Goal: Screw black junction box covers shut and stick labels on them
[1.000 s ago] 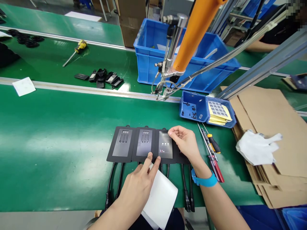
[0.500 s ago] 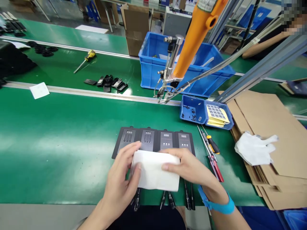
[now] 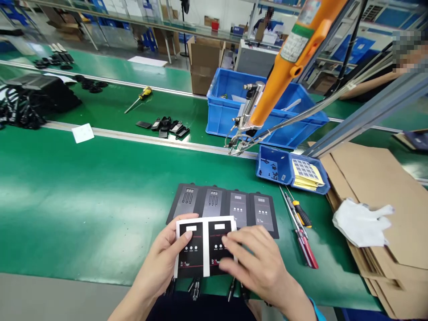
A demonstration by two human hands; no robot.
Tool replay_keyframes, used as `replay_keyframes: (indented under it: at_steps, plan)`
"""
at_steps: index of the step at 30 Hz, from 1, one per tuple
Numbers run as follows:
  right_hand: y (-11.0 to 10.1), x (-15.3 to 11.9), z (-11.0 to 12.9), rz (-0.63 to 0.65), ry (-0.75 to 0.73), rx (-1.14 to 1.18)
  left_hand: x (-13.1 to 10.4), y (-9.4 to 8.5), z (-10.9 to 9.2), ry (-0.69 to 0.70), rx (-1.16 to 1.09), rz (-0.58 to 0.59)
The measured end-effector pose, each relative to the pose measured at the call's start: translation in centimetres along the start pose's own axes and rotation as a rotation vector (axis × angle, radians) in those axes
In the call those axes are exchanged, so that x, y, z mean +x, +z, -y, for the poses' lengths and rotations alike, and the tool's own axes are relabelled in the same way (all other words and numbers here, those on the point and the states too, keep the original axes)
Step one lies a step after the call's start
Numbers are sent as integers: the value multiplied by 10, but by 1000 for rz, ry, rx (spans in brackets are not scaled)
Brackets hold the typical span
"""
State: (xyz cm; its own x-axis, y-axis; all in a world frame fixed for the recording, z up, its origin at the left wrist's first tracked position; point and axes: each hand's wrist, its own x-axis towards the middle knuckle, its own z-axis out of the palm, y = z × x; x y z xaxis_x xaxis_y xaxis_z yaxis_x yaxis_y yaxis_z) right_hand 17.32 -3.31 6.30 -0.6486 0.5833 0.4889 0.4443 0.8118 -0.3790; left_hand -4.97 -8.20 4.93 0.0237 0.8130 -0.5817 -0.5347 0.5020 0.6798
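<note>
A white-edged sheet with two black panel labels [image 3: 206, 249] faces up above the bench. My left hand [image 3: 163, 252] grips its left side, thumb on top of the left label. Over the right label is my right hand [image 3: 257, 263], its fingers spread and a little blurred, with fingertips at the label's surface. Just beyond the sheet, several dark control boxes lie side by side, among them one with slots [image 3: 212, 200] and one with three white dots [image 3: 263, 209]. Black cable ends [image 3: 195, 289] stick out below the sheet.
Screwdrivers [image 3: 302, 240] lie right of the boxes. Behind are small blue bins [image 3: 274, 165], a large blue crate [image 3: 219, 107] and a hanging orange tool [image 3: 274, 84]. Cardboard sheets [image 3: 368, 178] with a white glove [image 3: 361, 223] sit at right. Another person's arm [image 3: 364, 87] shows at far right.
The sheet has gone from its blank white side to its printed side. My right hand has let go of its edge and its fingers have spread. The view has shifted.
</note>
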Motion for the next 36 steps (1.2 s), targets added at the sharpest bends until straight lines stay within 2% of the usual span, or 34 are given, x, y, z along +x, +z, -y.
replay_keyframes:
  at_steps: [4, 7, 10, 12, 14, 16, 18, 20, 22, 25, 27, 30, 36]
  plan:
    - [9, 0, -7, -46, 169, -63, -3, -4, 4, 10, 33, 27]
    - [14, 3, -7, -47, 201, -37, -6, -5, 4, 28, 50, 31]
    - [15, 7, -2, -104, 181, 41, -6, -8, 3, 41, 55, -6]
    - [13, 10, 2, -137, 102, 218, -4, -11, 1, 79, 71, -69]
    - [8, 14, 4, -182, 74, 514, 0, -17, -1, 137, 129, -144]
    - [5, 21, 0, -283, 189, 795, 3, -24, -3, 165, 242, -167]
    - [6, 31, -11, -351, 432, 888, 5, -31, -3, 176, 436, -114]
    - [13, 43, -28, -301, 662, 831, 6, -35, -1, 259, 706, -51]
    - [24, 55, -46, -194, 805, 779, 8, -35, 4, 403, 1001, -45]
    - [43, 64, -68, -119, 888, 892, 11, -32, 15, 550, 1387, -84]
    - [51, 66, -74, -142, 911, 998, 13, -29, 22, 600, 1577, -101]
    - [55, 67, -76, -169, 922, 1016, 15, -28, 30, 680, 1738, -115]
    - [66, 66, -80, -18, 928, 788, 19, -32, 37, 793, 1774, -132]
